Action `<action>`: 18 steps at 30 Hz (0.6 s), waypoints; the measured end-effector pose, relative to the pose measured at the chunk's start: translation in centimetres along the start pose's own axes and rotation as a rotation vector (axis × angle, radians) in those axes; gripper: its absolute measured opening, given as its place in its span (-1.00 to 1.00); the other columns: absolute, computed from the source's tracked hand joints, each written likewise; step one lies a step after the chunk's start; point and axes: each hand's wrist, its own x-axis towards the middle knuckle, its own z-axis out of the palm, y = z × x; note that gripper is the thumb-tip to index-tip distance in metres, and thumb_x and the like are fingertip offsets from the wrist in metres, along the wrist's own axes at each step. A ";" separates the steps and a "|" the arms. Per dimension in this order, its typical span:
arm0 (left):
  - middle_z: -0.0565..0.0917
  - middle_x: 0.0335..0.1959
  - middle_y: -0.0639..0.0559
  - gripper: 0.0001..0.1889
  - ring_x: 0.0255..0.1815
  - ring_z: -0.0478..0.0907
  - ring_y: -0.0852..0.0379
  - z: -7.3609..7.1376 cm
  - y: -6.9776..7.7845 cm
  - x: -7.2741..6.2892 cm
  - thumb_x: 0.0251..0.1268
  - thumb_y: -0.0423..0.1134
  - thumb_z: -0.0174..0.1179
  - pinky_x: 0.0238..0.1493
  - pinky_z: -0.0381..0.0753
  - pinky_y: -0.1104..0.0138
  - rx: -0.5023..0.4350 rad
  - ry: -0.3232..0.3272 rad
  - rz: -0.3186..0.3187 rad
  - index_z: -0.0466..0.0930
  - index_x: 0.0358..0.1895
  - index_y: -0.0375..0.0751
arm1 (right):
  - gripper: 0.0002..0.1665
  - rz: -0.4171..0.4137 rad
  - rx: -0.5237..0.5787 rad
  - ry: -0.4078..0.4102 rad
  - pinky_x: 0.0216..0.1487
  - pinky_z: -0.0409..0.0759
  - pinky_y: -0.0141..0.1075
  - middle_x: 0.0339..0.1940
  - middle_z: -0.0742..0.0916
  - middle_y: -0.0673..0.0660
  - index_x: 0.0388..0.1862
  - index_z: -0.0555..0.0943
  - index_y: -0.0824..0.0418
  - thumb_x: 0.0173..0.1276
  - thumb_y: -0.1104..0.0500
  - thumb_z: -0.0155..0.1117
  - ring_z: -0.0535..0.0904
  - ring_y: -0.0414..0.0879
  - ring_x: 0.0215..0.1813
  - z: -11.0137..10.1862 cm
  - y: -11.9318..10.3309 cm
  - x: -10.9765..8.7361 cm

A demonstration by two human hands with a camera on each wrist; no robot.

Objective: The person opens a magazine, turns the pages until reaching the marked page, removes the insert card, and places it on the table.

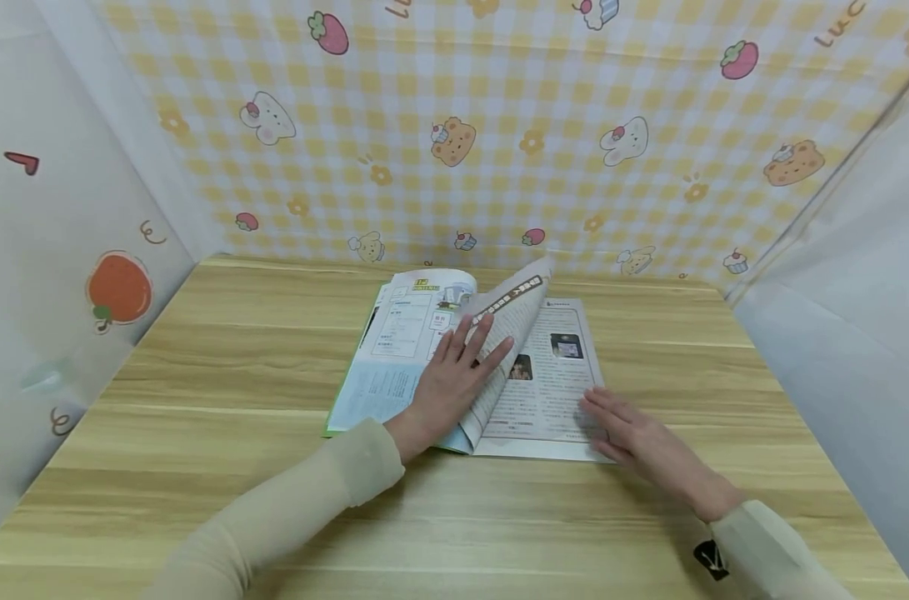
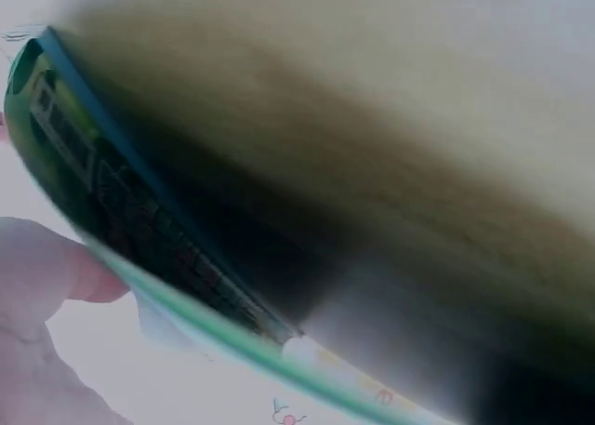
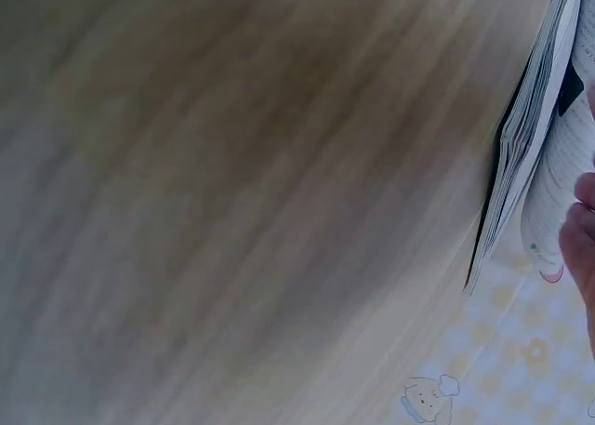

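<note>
Magazine (image 1: 547, 404) lying open on the table (image 1: 237, 375), towards 12 o'clock from the person. The left hand (image 1: 454, 379) spreads across a lifted page (image 1: 525, 312), fingers straight, gripping nothing; the right hand (image 1: 645, 442), fingers relaxed and extended, rests at the magazine's 4 o'clock edge. Uneven pressure could crease that curled page; a sideways push could slide everything. The left hand covers part of the lifted page. Checked cloth (image 1: 499, 192) hangs at 12 o'clock.

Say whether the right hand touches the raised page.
Apart: the head view shows the flat right page between the right hand and the raised page.
</note>
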 end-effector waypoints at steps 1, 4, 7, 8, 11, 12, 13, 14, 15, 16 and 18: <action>0.09 0.46 -0.18 -0.35 0.48 0.01 -0.19 0.0 -0.1 -0.1 0.31 -0.50 0.02 0.41 0.12 0.06 0.017 0.002 0.009 0.12 0.40 0.06 | -0.32 0.011 0.004 -0.022 0.23 0.37 -0.23 0.21 0.56 0.29 0.15 0.53 0.36 0.01 0.16 0.45 0.48 0.16 0.21 0.1 0.0 0.0; 0.21 0.43 -0.12 -0.43 0.44 0.11 -0.19 -0.1 -0.5 -0.6 0.34 -0.49 -0.07 0.37 0.18 0.04 0.038 -0.019 0.042 0.28 0.36 0.08 | -0.27 0.025 0.026 -0.064 0.17 0.42 -0.11 0.22 0.55 0.31 0.16 0.51 0.39 -0.02 0.16 0.47 0.48 0.18 0.21 0.2 0.0 0.0; 0.23 0.43 -0.10 -0.47 0.43 0.13 -0.20 -0.3 -0.7 -1.1 0.37 -0.44 -0.14 0.34 0.23 0.04 -0.005 -0.154 0.059 0.31 0.36 0.06 | -0.28 0.034 0.059 -0.097 0.15 0.45 -0.03 0.22 0.54 0.33 0.18 0.49 0.40 0.03 0.15 0.46 0.47 0.20 0.22 0.2 0.0 -0.1; 0.21 0.44 -0.09 -0.47 0.45 0.11 -0.20 -0.4 -0.8 -1.1 0.39 -0.43 -0.16 0.36 0.21 0.05 -0.019 -0.223 0.055 0.28 0.38 0.05 | -0.29 0.037 0.069 -0.107 0.14 0.45 -0.01 0.23 0.54 0.33 0.18 0.48 0.40 0.05 0.15 0.45 0.47 0.21 0.23 0.3 0.1 -0.1; 0.12 0.48 -0.08 -0.46 0.48 0.02 -0.21 -0.7 -1.0 -1.3 0.43 -0.40 -0.19 0.40 0.14 0.06 -0.080 -0.403 0.032 0.16 0.44 0.01 | -0.27 0.063 0.080 -0.158 0.17 0.43 0.00 0.26 0.51 0.32 0.23 0.45 0.39 0.10 0.10 0.42 0.44 0.21 0.26 0.3 0.1 -0.2; 0.10 0.49 -0.07 -0.46 0.49 -0.01 -0.20 -0.8 -1.1 -1.3 0.44 -0.40 -0.20 0.41 0.12 0.06 -0.098 -0.451 0.020 0.13 0.46 -0.01 | -0.26 0.072 0.083 -0.176 0.19 0.42 0.00 0.27 0.50 0.31 0.24 0.44 0.38 0.11 0.08 0.41 0.43 0.20 0.27 0.2 0.2 -0.2; 0.08 0.50 -0.06 -0.46 0.49 -0.03 -0.19 -1.0 -1.1 -1.3 0.46 -0.40 -0.22 0.42 0.11 0.07 -0.116 -0.490 0.006 0.10 0.46 -0.02 | -0.25 0.083 0.086 -0.196 0.20 0.41 0.00 0.29 0.49 0.31 0.25 0.43 0.38 0.13 0.06 0.40 0.42 0.20 0.29 0.2 0.2 -0.2; 0.08 0.50 -0.06 -0.47 0.49 -0.03 -0.19 -1.1 -1.2 -1.5 0.47 -0.40 -0.24 0.42 0.10 0.06 -0.137 -0.517 -0.010 0.09 0.47 -0.05 | -0.24 0.093 0.089 -0.212 0.22 0.39 -0.01 0.30 0.47 0.30 0.26 0.42 0.37 0.14 0.04 0.39 0.40 0.19 0.30 0.2 0.2 -0.3; 0.08 0.50 -0.07 -0.48 0.49 -0.03 -0.19 -1.2 -1.3 -1.6 0.48 -0.39 -0.26 0.42 0.11 0.06 -0.157 -0.535 -0.023 0.10 0.46 -0.09 | -0.23 0.103 0.092 -0.229 0.23 0.38 -0.01 0.32 0.46 0.30 0.28 0.41 0.37 0.15 0.02 0.38 0.39 0.19 0.31 0.2 0.2 -0.3; 0.08 0.50 -0.09 -0.50 0.49 -0.02 -0.17 -1.3 -1.3 -1.7 0.48 -0.39 -0.28 0.41 0.12 0.06 -0.179 -0.554 -0.039 0.10 0.46 -0.14 | -0.22 0.107 0.096 -0.239 0.24 0.37 -0.01 0.32 0.45 0.30 0.28 0.40 0.37 0.16 0.01 0.37 0.38 0.19 0.32 0.1 0.3 -0.3; 0.07 0.50 -0.13 -0.53 0.49 -0.01 -0.16 -1.3 -1.4 -1.9 0.52 -0.30 -0.27 0.42 0.13 0.06 -0.210 -0.580 -0.071 0.11 0.44 -0.24 | -0.22 0.117 0.105 -0.252 0.24 0.37 -0.01 0.33 0.45 0.29 0.29 0.39 0.37 0.18 0.00 0.36 0.37 0.18 0.33 0.1 0.3 -0.3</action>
